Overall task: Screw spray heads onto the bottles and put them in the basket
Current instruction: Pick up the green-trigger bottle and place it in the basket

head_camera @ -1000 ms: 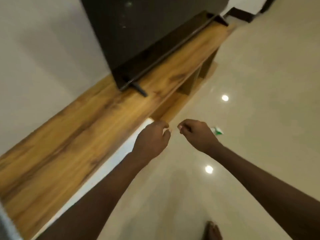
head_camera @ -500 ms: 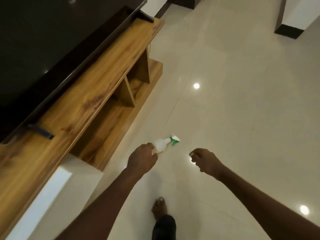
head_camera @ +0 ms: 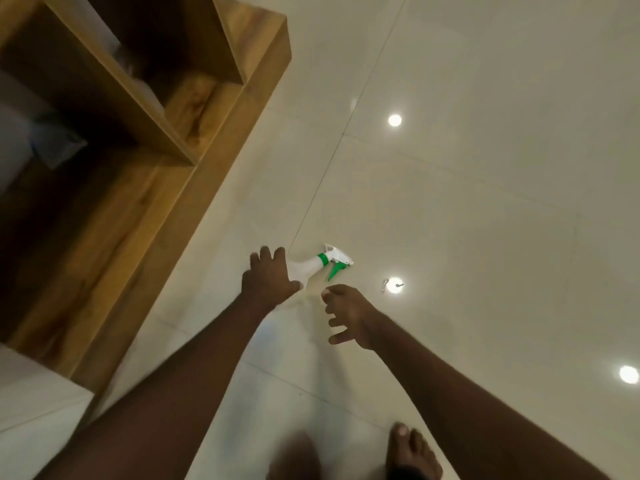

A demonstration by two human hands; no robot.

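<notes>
A white spray bottle [head_camera: 306, 266] lies on its side on the glossy floor. A white spray head with a green collar and green trigger [head_camera: 334, 263] is on its neck and points right. My left hand [head_camera: 268, 278] hovers over the bottle's body with the fingers spread and hides most of it. My right hand [head_camera: 348, 315] is just right of and nearer than the bottle, fingers apart and empty. No basket is in view.
A wooden TV unit [head_camera: 145, 181] with open shelves stands to the left, its corner near the bottle. A small metal item [head_camera: 384, 285] lies on the cream tiled floor [head_camera: 485, 202] by a light reflection. My bare feet [head_camera: 412, 452] are at the bottom.
The view has tilted down from the TV unit's top to the floor. Both hands have dropped toward the bottle and opened out from loose fists.
</notes>
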